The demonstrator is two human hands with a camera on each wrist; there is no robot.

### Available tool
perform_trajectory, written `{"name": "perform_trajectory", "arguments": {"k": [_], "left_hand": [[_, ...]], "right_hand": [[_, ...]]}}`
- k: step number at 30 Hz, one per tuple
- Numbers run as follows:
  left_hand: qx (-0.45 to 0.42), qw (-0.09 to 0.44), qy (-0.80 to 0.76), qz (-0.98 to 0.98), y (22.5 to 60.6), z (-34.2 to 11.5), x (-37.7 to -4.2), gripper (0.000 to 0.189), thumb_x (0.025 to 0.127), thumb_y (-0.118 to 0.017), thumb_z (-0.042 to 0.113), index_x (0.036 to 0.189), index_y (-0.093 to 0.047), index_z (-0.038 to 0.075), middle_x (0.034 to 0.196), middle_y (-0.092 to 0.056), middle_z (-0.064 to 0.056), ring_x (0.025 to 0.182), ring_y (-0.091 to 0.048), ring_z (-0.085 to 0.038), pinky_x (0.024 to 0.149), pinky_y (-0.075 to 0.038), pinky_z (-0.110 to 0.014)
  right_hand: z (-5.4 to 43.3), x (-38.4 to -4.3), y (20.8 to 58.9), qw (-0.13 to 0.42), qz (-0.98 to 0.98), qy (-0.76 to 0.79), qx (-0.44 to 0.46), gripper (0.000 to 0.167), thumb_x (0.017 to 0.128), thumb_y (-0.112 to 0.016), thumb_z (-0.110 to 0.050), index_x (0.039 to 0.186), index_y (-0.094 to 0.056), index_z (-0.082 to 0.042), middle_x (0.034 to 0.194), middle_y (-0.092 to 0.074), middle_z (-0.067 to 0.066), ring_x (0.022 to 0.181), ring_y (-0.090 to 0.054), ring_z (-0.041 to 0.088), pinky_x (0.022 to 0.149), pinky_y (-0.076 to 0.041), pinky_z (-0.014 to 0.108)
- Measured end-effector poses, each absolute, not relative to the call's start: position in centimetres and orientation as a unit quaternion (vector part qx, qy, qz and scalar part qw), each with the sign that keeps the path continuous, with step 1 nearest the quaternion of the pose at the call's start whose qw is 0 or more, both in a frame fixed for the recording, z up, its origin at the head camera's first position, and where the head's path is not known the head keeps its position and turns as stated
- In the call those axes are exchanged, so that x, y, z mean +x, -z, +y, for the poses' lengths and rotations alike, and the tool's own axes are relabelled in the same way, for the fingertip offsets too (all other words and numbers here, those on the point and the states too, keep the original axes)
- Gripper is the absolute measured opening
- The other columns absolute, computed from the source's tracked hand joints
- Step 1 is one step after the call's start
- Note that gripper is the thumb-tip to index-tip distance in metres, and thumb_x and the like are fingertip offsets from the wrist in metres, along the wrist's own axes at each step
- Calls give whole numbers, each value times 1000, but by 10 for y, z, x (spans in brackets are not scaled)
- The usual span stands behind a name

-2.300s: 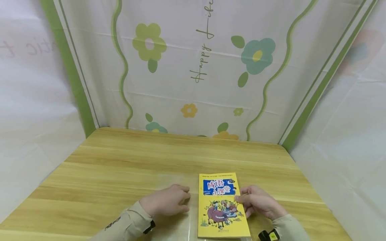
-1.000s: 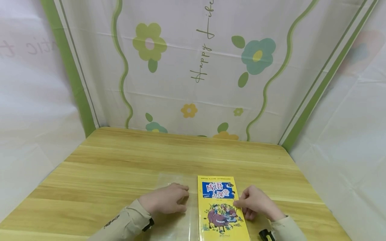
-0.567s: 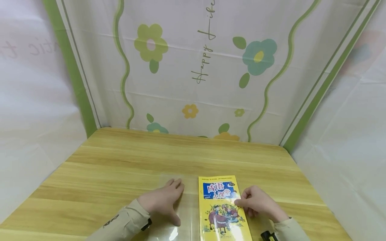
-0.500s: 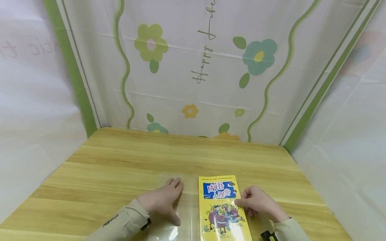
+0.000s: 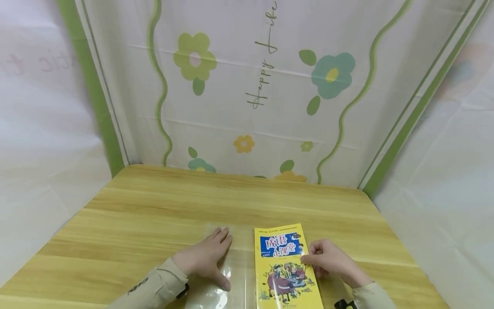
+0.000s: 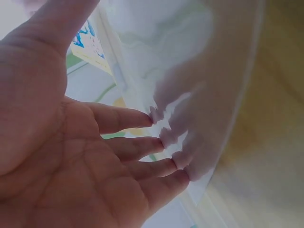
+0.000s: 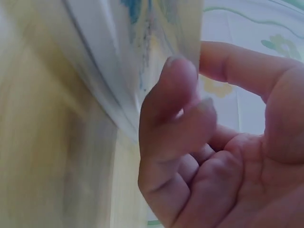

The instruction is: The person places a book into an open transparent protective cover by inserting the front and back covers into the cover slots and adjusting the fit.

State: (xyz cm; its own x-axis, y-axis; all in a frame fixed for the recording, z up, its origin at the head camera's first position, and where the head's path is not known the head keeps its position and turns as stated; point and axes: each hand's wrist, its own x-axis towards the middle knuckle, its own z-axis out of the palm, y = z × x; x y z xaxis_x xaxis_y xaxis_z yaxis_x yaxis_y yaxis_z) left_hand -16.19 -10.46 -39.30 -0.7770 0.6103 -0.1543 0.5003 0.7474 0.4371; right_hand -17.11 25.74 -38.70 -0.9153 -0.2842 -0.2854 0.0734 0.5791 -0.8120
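A yellow paperback book [image 5: 285, 274] with a blue title panel and a cartoon ox lies near the front of the table. My right hand [image 5: 333, 262] pinches its right edge between thumb and curled fingers; in the right wrist view the lifted page edge [image 7: 183, 28] sits between them. To the left of the book a clear plastic book cover [image 5: 236, 274] lies spread, glossy with reflections. My left hand [image 5: 204, 259] rests on that cover with fingers straight and thumb spread. In the left wrist view the fingertips [image 6: 180, 164] touch the shiny plastic [image 6: 209, 118].
The wooden table [image 5: 173, 201] stretches behind both hands. A white flowered cloth [image 5: 239, 86] hangs at its back edge, and pale cloth walls [image 5: 444, 193] stand at both sides. Black straps [image 5: 343, 304] sit on the wrists.
The book has slid slightly toward me, and its upper right corner has risen a little. My left fingers have straightened and the thumb has spread. The right hand keeps its pinch.
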Motion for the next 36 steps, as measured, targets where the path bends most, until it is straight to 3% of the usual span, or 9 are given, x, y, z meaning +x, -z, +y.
{"name": "perform_trajectory", "arguments": {"k": [8,16,23,28,32,36], "left_hand": [[312,134,-174,924,394,-102,-163,124,62,-81,62,148,-29,-11,156,-14,-31,142,-12,-49,114,-19,-55],[312,136,-167,925,395,-102,-163,124,63,-81,63,148,-29,-11,157,-13,-30,142,-12,-48,114,-18,-54],[310,137,-175,924,393,-101,-160,124,62,-81,62,148,-29,-11,156,-13,-30,142,-11,-48,114,-18,-54],[315,131,-172,924,393,-102,-160,124,62,-80,63,148,-30,-12,156,-13,-31,142,-12,-49,114,-19,-55],[312,134,-175,924,394,-102,-160,125,62,-81,63,148,-29,-11,156,-13,-31,142,-11,-49,114,-18,-56],[307,136,-175,926,395,-104,-159,125,61,-81,63,148,-29,-10,156,-13,-30,142,-10,-49,113,-18,-57]], "right_hand": [[266,-173,382,221,812,532,-93,30,95,-66,-29,86,-60,0,61,-53,4,52,-51,16,52,-49,28],[272,-175,377,267,722,627,-118,25,101,-57,-19,104,-63,5,88,-64,10,71,-59,17,61,-54,27],[271,-176,380,298,679,657,-139,22,102,-54,-12,111,-61,6,98,-68,14,79,-63,19,67,-56,29],[264,-176,378,283,695,651,-112,35,101,-56,-18,125,-55,9,111,-65,20,90,-64,26,72,-56,34],[252,-175,378,270,702,652,-98,54,101,-57,-20,140,-38,12,122,-61,21,103,-62,35,83,-55,43],[240,-173,380,264,702,653,-105,65,101,-56,-22,147,-25,12,131,-55,22,112,-58,39,91,-51,47]]}}
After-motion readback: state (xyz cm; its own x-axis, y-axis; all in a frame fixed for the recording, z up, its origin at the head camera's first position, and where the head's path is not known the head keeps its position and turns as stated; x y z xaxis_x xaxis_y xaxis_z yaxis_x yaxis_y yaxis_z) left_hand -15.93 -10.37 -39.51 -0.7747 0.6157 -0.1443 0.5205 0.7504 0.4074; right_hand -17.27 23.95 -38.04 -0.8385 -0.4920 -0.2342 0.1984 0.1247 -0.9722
